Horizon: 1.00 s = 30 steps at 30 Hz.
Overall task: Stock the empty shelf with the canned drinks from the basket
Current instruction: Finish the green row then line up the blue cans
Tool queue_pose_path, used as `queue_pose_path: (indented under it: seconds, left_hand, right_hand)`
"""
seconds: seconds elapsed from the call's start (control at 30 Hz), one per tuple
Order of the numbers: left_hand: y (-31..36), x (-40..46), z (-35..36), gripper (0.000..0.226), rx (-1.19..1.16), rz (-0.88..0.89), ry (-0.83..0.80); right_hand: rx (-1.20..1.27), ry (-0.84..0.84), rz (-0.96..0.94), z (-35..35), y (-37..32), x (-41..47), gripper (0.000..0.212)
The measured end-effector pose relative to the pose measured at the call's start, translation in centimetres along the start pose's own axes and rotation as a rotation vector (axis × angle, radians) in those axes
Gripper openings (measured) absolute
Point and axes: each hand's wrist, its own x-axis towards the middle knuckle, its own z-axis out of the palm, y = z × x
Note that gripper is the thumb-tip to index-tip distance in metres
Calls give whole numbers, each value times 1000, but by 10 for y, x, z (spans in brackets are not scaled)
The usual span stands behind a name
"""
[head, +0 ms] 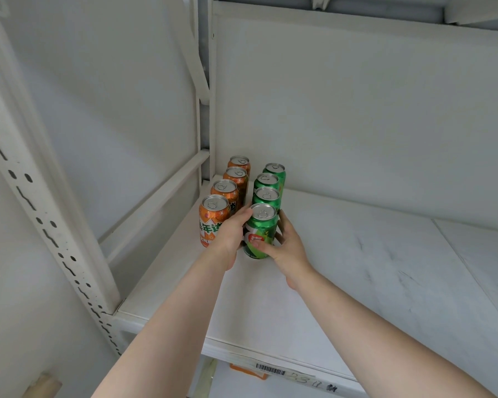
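Note:
Two rows of cans stand upright at the back left corner of the white shelf (342, 254). The left row holds several orange cans (213, 216). The right row holds several green cans (268, 179). The front green can (260, 228) stands on the shelf between both my hands. My left hand (230, 234) curls around its left side, between it and the front orange can. My right hand (282, 245) holds its right side, thumb across the front label. The basket is not in view.
A perforated white upright post (49, 225) stands at the left, with a cross rail (156, 202) along the shelf's left side. The white back panel (357, 124) rises behind the cans. A barcode label (270, 369) sticks to the shelf's front edge. Bare shelf surface stretches to the right.

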Motion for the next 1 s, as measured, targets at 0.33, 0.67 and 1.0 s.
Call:
queue_pose_path:
  seconds: [0.33,0.67,1.0]
  left_hand:
    - [13,3,18,14,-72,104,89]
    - [55,44,33,32,129,103,47]
    - [58,69,36,51,438,134,62]
  right_hand:
    - [91,-115,75,-22,-10,3,92]
    - [185,13,118,-17,-22,84,56]
    - [281,-25,181,-3,0,102,56]
